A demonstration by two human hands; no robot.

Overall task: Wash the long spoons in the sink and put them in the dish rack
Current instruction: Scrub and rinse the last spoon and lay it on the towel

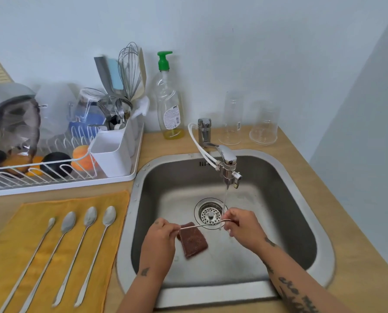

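Observation:
Over the steel sink (301, 195), both my hands hold one long spoon (202, 225) level. My left hand (160, 236) pinches its handle end, and my right hand (241, 228) covers the bowl end under the thin water stream from the faucet (225, 161). A brown scrub pad (193, 240) lies on the sink floor below the spoon. Several more long spoons (84, 249) lie side by side on a yellow cloth (5, 251) left of the sink. The white dish rack (118, 179) stands behind the cloth.
The rack holds a white cutlery caddy (111, 154) with a whisk and utensils, bowls, a jug and a pot lid. A green-capped soap bottle (169, 98) and two clear glasses (247, 123) stand on the wooden counter behind the sink. A wall closes the right side.

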